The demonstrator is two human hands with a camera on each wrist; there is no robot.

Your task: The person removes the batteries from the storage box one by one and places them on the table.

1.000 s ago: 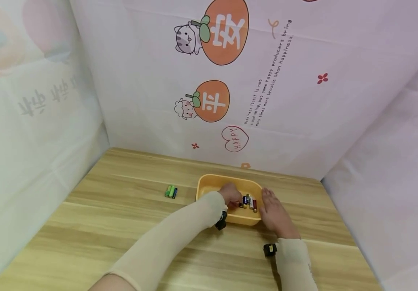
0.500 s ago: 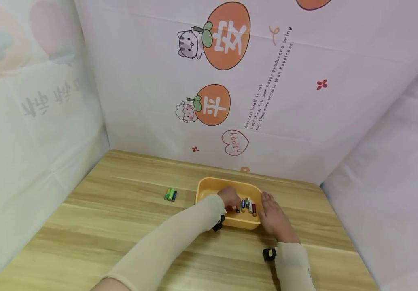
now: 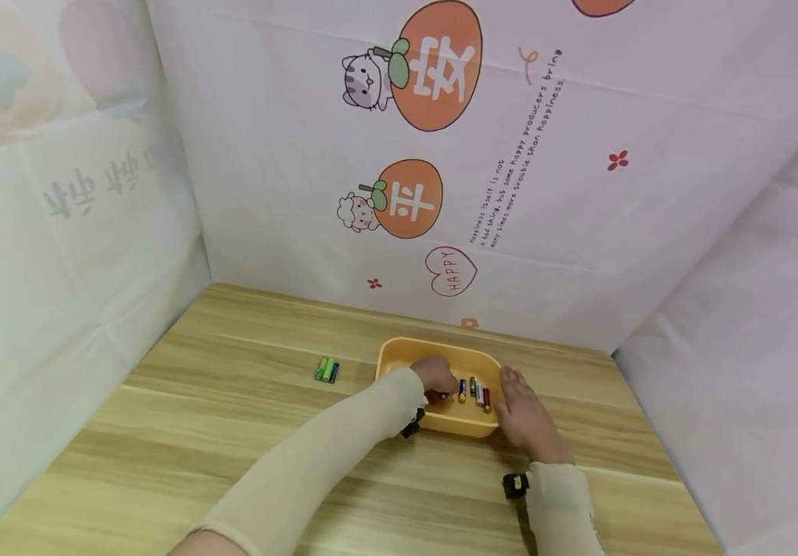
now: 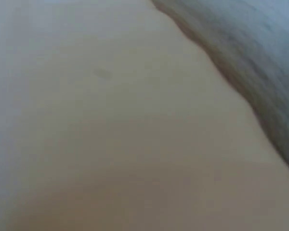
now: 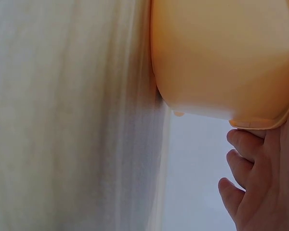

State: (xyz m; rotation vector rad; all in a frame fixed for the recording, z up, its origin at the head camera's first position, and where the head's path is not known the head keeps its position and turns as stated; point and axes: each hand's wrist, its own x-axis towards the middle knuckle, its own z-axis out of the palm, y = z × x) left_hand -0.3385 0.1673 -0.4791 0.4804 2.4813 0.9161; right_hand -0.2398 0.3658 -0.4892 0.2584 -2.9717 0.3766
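In the head view my left hand (image 3: pixel 436 374) reaches into a yellow-orange plastic bin (image 3: pixel 399 347), its fingers curled. A small battery (image 3: pixel 443 396) shows only its dark end below those fingers; the rest is hidden. To its right in the bin lie a blue-and-gold battery (image 3: pixel 463 391), a green-and-dark one (image 3: pixel 473 386), a white one (image 3: pixel 479 394) and a red one (image 3: pixel 487 400), side by side. My right hand (image 3: pixel 527 415) rests against the bin's right wall with fingers straight; the right wrist view shows its fingers (image 5: pixel 245 166) beside the bin's rim.
Left of the bin, several green and blue batteries (image 3: pixel 327 370) lie in a row on the wooden table (image 3: pixel 232 386). Printed white cloth walls (image 3: pixel 287 193) enclose the back and sides. A pale blurred surface (image 4: pixel 111 120) fills most of the left wrist view.
My left hand has shifted slightly left inside the bin, and the dark-ended battery has come with it, away from the others. My right hand stays on the wall.
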